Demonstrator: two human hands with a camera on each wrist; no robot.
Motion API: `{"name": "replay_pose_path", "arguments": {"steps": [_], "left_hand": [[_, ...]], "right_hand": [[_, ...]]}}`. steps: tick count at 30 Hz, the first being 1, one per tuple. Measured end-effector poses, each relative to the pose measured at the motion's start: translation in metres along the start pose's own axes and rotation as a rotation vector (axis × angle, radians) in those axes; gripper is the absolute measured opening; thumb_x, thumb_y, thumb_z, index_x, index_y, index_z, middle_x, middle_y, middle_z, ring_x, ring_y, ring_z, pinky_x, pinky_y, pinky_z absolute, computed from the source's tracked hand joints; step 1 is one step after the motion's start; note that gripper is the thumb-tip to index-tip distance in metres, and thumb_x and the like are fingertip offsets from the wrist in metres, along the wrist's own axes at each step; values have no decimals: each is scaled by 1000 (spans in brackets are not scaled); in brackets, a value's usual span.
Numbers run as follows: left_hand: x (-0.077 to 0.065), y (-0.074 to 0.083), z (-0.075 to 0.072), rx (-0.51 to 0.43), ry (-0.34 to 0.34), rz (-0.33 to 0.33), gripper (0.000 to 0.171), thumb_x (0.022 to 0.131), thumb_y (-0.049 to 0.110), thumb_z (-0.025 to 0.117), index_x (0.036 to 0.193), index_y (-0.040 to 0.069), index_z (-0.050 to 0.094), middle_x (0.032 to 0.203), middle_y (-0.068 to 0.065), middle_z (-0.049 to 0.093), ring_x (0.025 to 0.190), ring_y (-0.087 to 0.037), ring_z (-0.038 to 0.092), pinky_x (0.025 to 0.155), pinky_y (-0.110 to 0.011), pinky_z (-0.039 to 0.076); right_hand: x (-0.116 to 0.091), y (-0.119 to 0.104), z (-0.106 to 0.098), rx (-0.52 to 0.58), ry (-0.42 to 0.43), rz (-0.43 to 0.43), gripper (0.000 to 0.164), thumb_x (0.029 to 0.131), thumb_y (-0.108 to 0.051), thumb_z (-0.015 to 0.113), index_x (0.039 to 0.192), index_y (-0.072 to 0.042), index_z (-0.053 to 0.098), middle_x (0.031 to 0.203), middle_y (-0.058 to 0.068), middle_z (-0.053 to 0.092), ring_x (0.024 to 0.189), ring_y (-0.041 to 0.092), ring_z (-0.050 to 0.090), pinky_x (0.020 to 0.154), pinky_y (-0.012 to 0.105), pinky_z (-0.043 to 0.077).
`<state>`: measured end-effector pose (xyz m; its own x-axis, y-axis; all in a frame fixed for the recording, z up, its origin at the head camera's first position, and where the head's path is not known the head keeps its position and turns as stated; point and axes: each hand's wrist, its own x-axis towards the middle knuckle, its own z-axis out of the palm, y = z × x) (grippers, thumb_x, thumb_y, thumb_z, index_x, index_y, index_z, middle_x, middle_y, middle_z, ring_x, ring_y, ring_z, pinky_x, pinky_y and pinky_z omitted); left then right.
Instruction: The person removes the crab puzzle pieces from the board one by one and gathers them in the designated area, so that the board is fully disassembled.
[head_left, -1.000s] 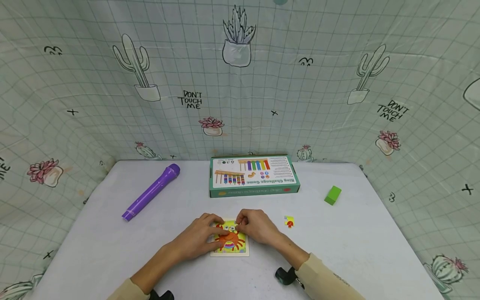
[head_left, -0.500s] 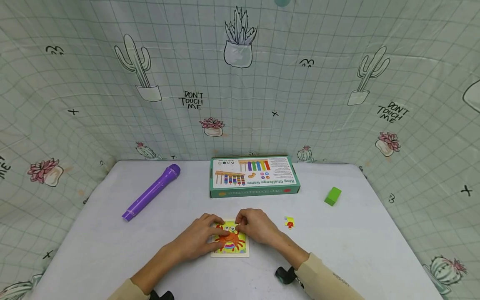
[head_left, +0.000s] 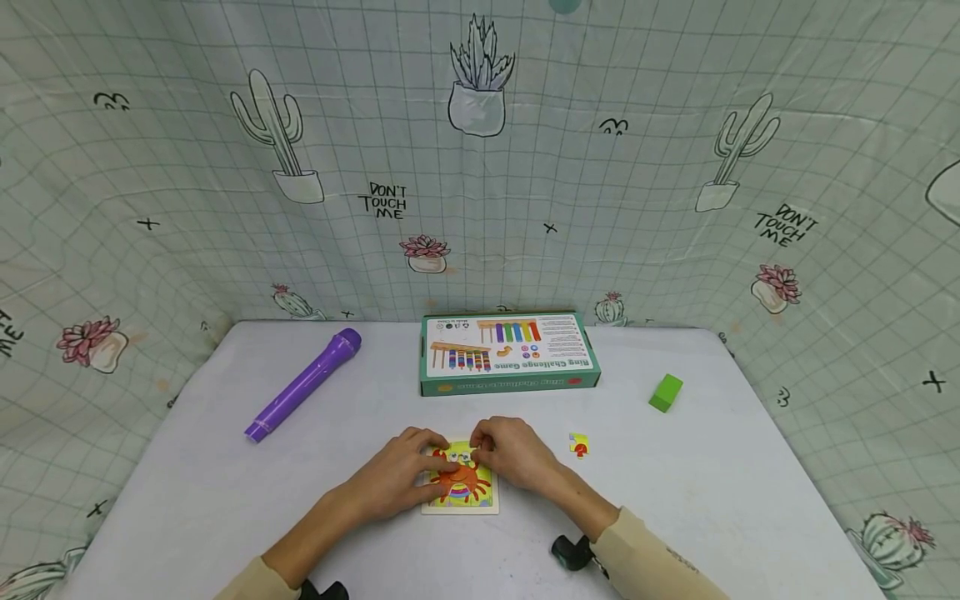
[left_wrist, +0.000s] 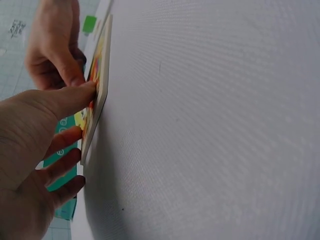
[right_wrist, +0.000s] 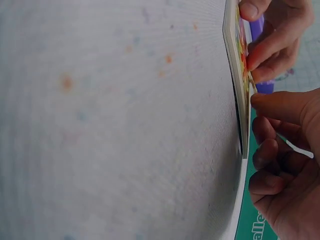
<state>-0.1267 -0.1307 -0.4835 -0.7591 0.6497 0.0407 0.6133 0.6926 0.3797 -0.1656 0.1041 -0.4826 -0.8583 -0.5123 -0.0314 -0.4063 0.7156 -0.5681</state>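
I see the square, pale-rimmed orange-crab puzzle (head_left: 468, 486) flat between the loosely spread left hand (head_left: 397, 473), fingers on its left side, and the right hand (head_left: 516, 452), pinching a thin yellowish piece (right_wrist: 253, 82) at its far right corner.

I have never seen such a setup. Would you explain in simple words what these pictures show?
These are a person's left hand and right hand, not a machine. The wide picture comes from a camera on the head, the two others from cameras on the wrists. On the table lie a puzzle, a loose piece, a microphone, a box and a block. The left hand rests on the puzzle; the right seems to pinch a thin piece at its edge.
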Motion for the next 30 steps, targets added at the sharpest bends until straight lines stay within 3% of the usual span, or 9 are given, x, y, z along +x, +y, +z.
{"name": "replay_pose_path", "arguments": {"steps": [20,30], "left_hand": [[1,1,1,35,7,-13,33,92,40,73,124,32,73,131,-3,62,124,-28,51,102,-52,45],[2,2,1,39,0,-11,35,91,42,73,125,33,73,130,-2,61,122,-25,51,100,-50,46]], "right_hand": [[-8,4,-5,8,53,-1,5,90,-21,75,92,-20,71,73,-11,56,69,8,52,63,24,44],[-23,21,-19,-3,122,32,7,89,-19,76,90,-23,70,73,-13,55,69,6,51,63,23,44]]}}
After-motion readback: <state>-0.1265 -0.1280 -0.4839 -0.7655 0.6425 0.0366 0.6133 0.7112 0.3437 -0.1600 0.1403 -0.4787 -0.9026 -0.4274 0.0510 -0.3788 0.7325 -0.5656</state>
